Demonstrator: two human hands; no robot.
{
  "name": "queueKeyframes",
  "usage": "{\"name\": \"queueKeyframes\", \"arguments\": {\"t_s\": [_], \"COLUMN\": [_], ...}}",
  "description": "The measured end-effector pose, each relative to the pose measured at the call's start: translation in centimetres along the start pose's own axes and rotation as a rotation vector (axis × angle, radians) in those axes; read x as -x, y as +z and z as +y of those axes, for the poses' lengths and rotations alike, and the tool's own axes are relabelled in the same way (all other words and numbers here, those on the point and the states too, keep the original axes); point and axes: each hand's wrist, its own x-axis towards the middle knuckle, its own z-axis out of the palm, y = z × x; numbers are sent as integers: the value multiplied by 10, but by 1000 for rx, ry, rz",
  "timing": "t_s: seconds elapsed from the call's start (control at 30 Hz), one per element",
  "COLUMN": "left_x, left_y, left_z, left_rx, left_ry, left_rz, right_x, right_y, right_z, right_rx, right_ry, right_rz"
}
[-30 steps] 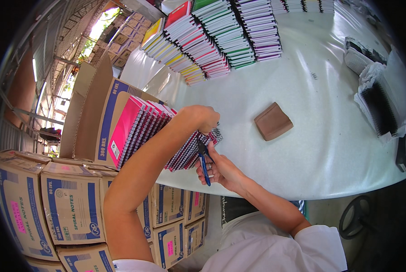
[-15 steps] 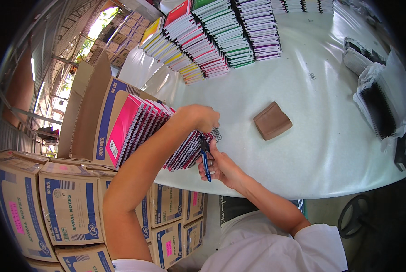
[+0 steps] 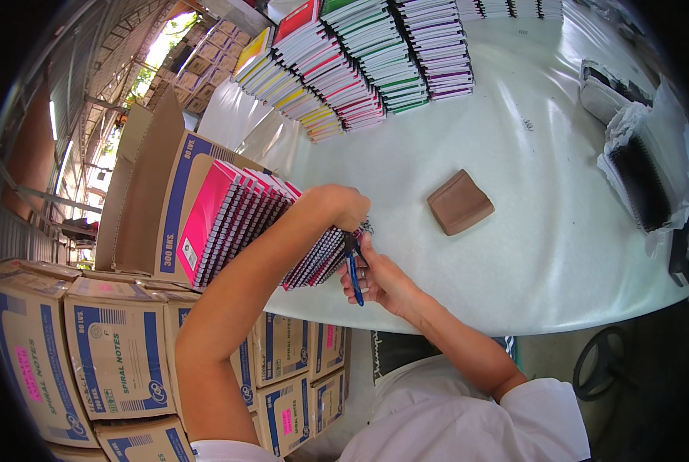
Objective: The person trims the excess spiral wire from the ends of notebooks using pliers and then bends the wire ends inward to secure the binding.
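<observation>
With right hand [image 3: 383, 280] curled, gripping blue-handled pliers [image 3: 355, 273] near the right end of pink spiral notebooks [image 3: 240, 219], lined up at the desk [image 3: 545, 231]'s left, beside an open cardboard carton [image 3: 177, 204]. With left hand [image 3: 347, 206] bent close above, too hidden to tell opening or hold.

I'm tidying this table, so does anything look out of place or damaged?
The white wrapping near the right edge of the table looks torn, exposing black coils. A small dark squiggle, possibly a wire scrap, sits alone right of the notebook stacks.
</observation>
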Motion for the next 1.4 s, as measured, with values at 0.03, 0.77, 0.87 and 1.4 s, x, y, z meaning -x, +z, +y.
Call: {"name": "queueKeyframes", "arguments": {"t_s": [0.03,0.77,0.87,1.4], "left_x": [0,-2,-2,-3], "left_y": [-1,4,2,0], "left_z": [0,1,3,10], "left_rx": [-8,-29,-50,-33], "left_ry": [-11,47,43,2], "left_rz": [-9,63,37,14], "right_x": [-7,4,1,-3], "right_y": [-8,5,3,-13], "right_z": [1,17,12,16], "right_rx": [-10,13,22,66], "right_ry": [16,-34,-19,25], "right_rz": [-45,29,51,14]}}
